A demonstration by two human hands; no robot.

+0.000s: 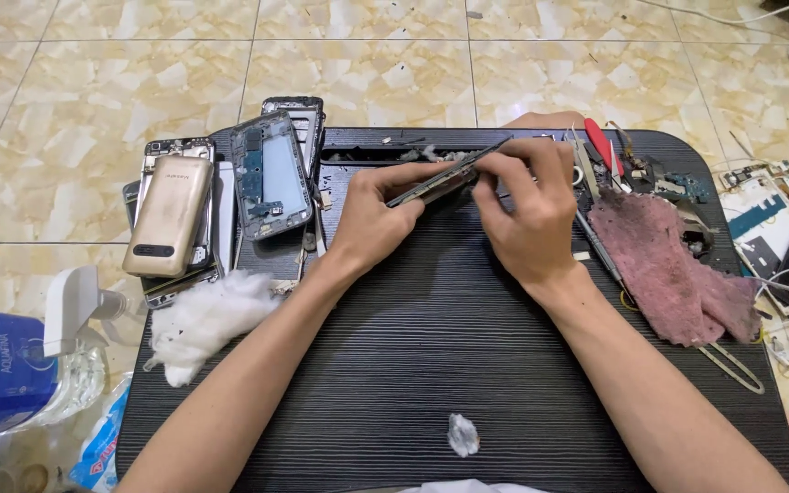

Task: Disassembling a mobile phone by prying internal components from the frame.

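My left hand (378, 212) grips a thin phone frame (440, 181), held edge-on and tilted above the dark ribbed work table (431, 356). My right hand (530, 203) pinches the frame's upper right end with its fingertips. Whether the right hand also holds a small tool I cannot tell. Both forearms reach in from the bottom of the view.
Several dismantled phones (271, 173) and a gold phone back (168, 215) lie stacked at the table's left. White cotton wads (203, 321) (463, 435), a pink cloth (668, 267), tweezers (731, 361), a red-handled tool (603, 144), circuit parts (760, 215) and a plastic bottle (2, 374) surround it.
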